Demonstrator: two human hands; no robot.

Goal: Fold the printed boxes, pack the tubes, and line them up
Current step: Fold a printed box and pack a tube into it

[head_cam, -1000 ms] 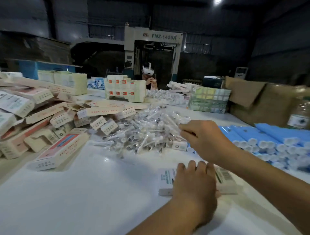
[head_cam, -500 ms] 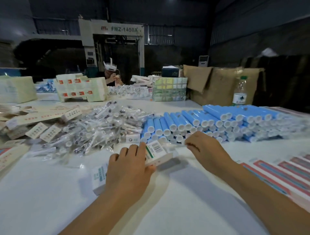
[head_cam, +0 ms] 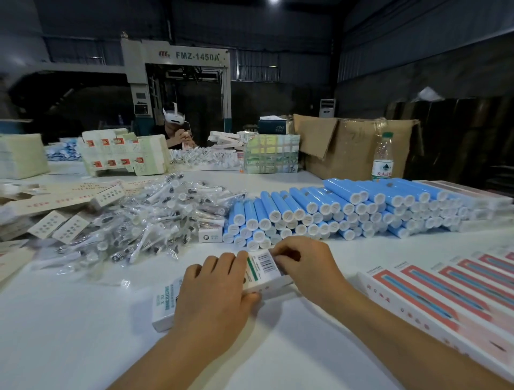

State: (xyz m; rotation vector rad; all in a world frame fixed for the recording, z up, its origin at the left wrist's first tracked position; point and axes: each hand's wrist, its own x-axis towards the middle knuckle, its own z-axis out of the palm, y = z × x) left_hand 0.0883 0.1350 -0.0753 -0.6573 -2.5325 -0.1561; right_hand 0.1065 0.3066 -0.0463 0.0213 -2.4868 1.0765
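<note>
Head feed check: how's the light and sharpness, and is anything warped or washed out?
Head view: dim hall, one ceiling lamp flaring at the top edge; white table evenly lit, faint sheen; barcode on the printed box sharp between left hand and right hand; wide-angle bends the edges, far left smeared.

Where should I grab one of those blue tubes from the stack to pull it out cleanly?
Take a blue tube on the top layer by its white cap end, coming from the near side. The caps face the person and the tubes lie packed side by side, so only the ends and top row are free. A pinch grip around the cap, pulled straight toward you, probably disturbs the stack least.
</note>
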